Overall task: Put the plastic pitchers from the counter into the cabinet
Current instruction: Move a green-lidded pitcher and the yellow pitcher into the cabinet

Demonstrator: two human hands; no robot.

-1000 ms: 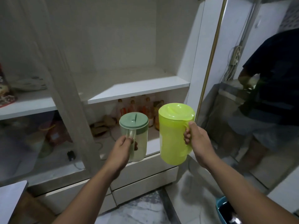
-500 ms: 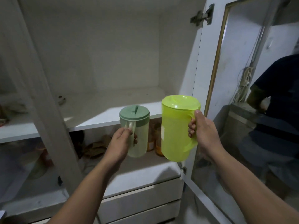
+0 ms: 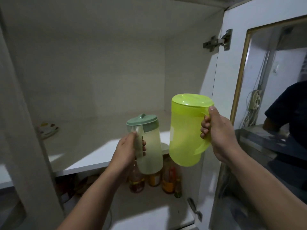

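My left hand (image 3: pixel 127 150) grips the handle of a small clear pitcher with a pale green lid (image 3: pixel 149 146), tilted slightly to the right. My right hand (image 3: pixel 217 135) holds a taller lime-green pitcher (image 3: pixel 186 133) by its handle, upright. Both pitchers hang in the air just in front of the white shelf (image 3: pixel 99 156) of the open cabinet (image 3: pixel 99 63), at about the height of the shelf's front edge. The small pitcher's base covers part of the bottles below.
A patterned plate (image 3: pixel 48 130) lies at the shelf's back left. Several bottles (image 3: pixel 167 180) stand on the lower shelf. The cabinet's glass door (image 3: pixel 265 113) is swung open at the right, with a hinge (image 3: pixel 217 41) above. A white post (image 3: pixel 21 130) frames the left.
Both hands have lifted the pitchers and brought them closer to the shelf. My view has tipped upward, so the upper compartment fills the frame.
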